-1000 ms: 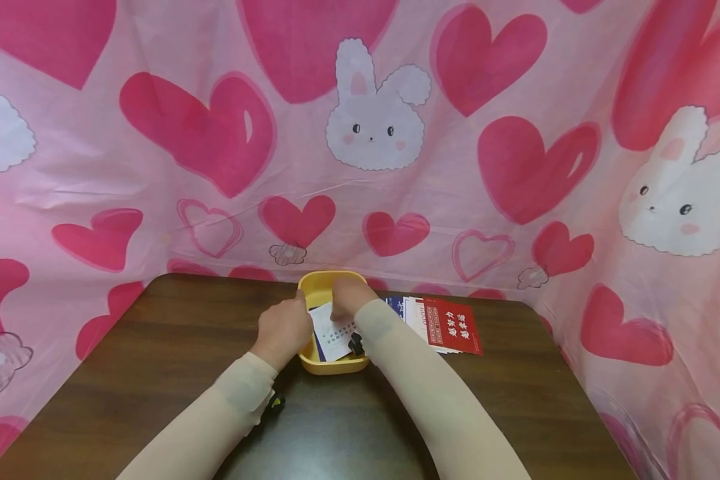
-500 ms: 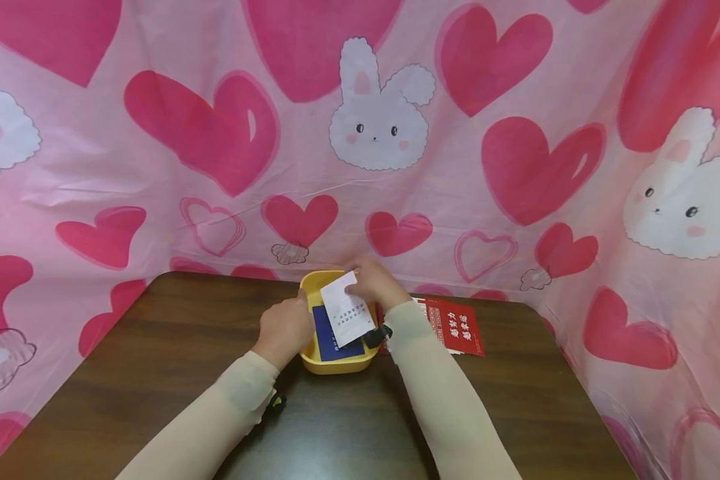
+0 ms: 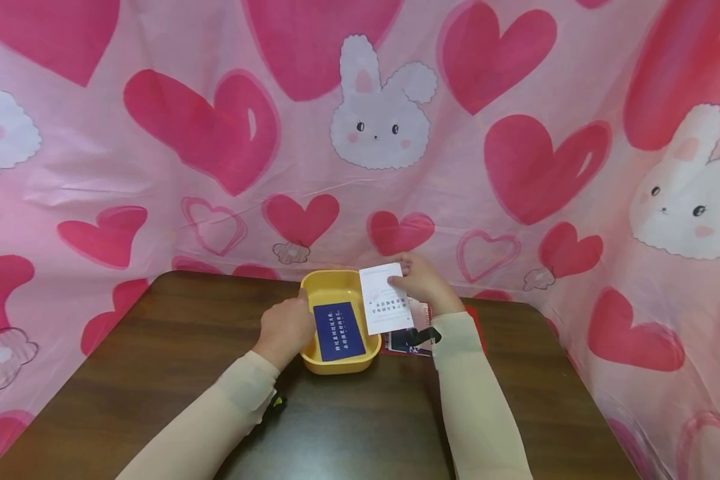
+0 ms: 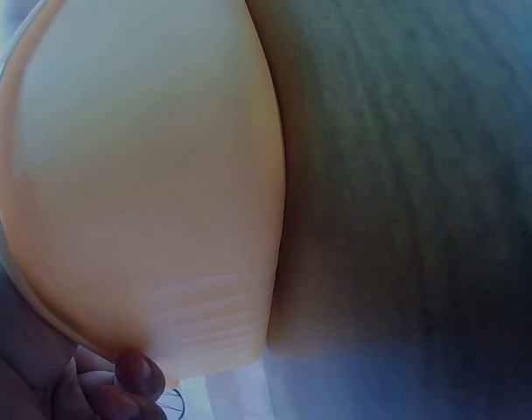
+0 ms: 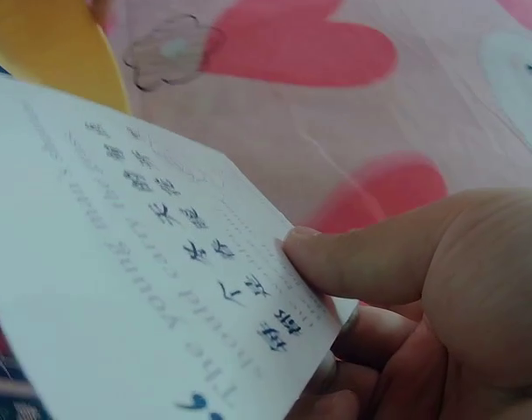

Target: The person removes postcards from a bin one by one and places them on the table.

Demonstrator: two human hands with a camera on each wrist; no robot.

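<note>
My left hand (image 3: 286,328) grips the left rim of a yellow plastic bin (image 3: 339,368). In the left wrist view its curled fingers (image 4: 136,374) hold the edge, beside the bin's outer wall (image 4: 152,192). Inside the bin lies a dark blue card (image 3: 339,331) with white writing. My right hand (image 3: 426,283) pinches a white card (image 3: 385,303) with printed lines, raised over the bin's right edge. Seen from the right wrist, the thumb (image 5: 362,262) presses on the face of the card (image 5: 117,262), with the other fingers behind it.
Right of the bin, several cards (image 3: 399,343) lie in an overlapping row, partly covered by my right hand and the white card; a red one (image 3: 477,327) shows at the far end. A pink curtain (image 3: 228,160) with hearts and rabbits hangs behind the brown table (image 3: 210,313).
My right hand has lifted the white card out of the bin and carried it rightward, uncovering the blue card. The left hand stays on the rim.
</note>
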